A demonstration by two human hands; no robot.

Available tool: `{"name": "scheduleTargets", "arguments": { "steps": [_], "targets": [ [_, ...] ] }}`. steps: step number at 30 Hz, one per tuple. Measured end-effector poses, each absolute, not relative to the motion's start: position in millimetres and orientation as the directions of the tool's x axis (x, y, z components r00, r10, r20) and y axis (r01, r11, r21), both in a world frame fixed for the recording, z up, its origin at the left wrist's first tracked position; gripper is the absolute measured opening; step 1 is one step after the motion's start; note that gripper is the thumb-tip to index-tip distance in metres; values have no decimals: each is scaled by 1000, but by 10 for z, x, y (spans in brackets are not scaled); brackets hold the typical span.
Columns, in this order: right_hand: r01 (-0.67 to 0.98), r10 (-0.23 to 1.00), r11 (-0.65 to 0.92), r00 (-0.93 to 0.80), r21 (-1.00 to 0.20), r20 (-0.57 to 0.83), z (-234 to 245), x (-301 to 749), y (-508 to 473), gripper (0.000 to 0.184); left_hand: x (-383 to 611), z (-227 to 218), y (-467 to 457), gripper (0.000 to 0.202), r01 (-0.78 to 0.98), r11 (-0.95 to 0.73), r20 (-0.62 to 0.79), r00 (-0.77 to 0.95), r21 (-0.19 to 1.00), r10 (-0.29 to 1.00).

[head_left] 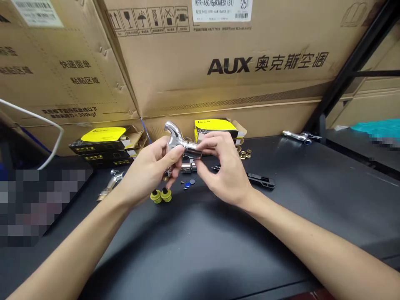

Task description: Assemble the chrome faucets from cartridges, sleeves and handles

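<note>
A shiny chrome faucet is held above the black tabletop, its curved spout up and to the left. My left hand is closed round the faucet body, thumb across its front. The fingers and thumb of my right hand close on the cylindrical right end of the same faucet. Below my left hand stand two yellow-green valve cartridges with black tips. Beside them lie small screws, a blue disc and a grey disc. Another chrome piece lies behind, partly hidden by my hands.
Black-and-yellow boxes stand at the back left, another yellow-topped box behind my right hand. A black utility knife and brass fittings lie right of centre. Other faucets lie left and far right. Large cartons wall the back.
</note>
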State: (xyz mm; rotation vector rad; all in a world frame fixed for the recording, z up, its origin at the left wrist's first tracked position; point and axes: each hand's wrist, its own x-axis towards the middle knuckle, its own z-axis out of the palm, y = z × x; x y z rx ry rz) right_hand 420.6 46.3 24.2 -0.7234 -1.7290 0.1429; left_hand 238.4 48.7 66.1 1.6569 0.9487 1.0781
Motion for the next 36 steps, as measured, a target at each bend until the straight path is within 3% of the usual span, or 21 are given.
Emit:
{"name": "scheduleTargets", "arguments": {
  "steps": [3,7,10,13,16,18,21,23,25,28,32,36],
  "targets": [
    [349,570,775,-24,-528,821,253,4177,451,8,2331,647,543,34,178,-282,224,292,943,930],
    [161,624,761,84,-629,776,242,4165,480,34,2297,621,589,34,244,-291,204,327,925,923],
    [300,599,759,26,-578,800,246,4176,454,28,2297,622,597,34,251,-291,207,313,923,927],
    [431,616,743,-139,-512,776,242,4175,401,20,2299,634,599,31,206,-281,230,242,937,943],
    [398,708,699,-265,-594,655,218,4162,386,27,2304,643,594,29,172,-302,263,215,938,941],
    [310,807,589,-271,-746,525,207,4153,398,26,2309,648,585,29,162,-310,267,244,937,933],
    [12,910,291,-312,-957,273,222,4143,418,27,2307,657,573,28,146,-321,269,295,936,917],
    [-196,933,106,-319,-975,166,249,4142,428,33,2294,663,567,28,143,-324,265,324,935,908],
    [-307,945,31,-302,-951,128,271,4149,442,35,2283,666,563,28,178,-316,232,378,932,896],
    [-303,949,116,-246,-946,195,261,4170,480,29,2297,654,554,28,243,-311,182,437,919,881],
    [-86,892,436,-88,-896,442,189,4176,517,24,2365,624,540,31,196,-225,138,378,955,915],
    [316,653,730,-60,-606,755,184,4190,493,17,2356,672,564,33,42,-23,10,283,999,959]
  ]
}}
